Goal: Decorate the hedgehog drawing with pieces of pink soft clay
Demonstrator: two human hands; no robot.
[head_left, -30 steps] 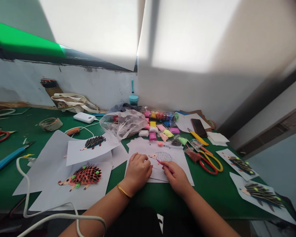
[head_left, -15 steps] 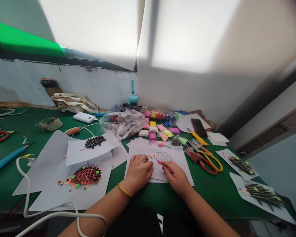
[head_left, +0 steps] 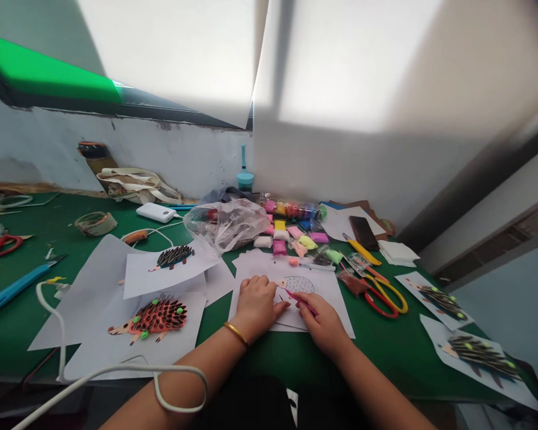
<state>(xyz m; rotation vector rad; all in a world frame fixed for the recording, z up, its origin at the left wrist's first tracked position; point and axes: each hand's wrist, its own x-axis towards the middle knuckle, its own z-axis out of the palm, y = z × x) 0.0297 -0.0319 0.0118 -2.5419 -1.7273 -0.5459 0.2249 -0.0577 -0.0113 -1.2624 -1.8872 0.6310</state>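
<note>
Over flat paper (head_left: 334,306), right hand (head_left: 321,323) curls; slim pink tool (head_left: 290,293) pinched.

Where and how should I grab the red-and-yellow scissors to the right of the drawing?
Best, I'd say, by the handle loops of the scissors, coming from the near right: the loops point toward the near right, while a brown packet lies close on their left.

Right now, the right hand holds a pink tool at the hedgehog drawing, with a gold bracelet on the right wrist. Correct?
Wrong wrist: the head view shows the gold bracelet on the left wrist. The right hand does hold the pink tool at the hedgehog drawing.
</note>
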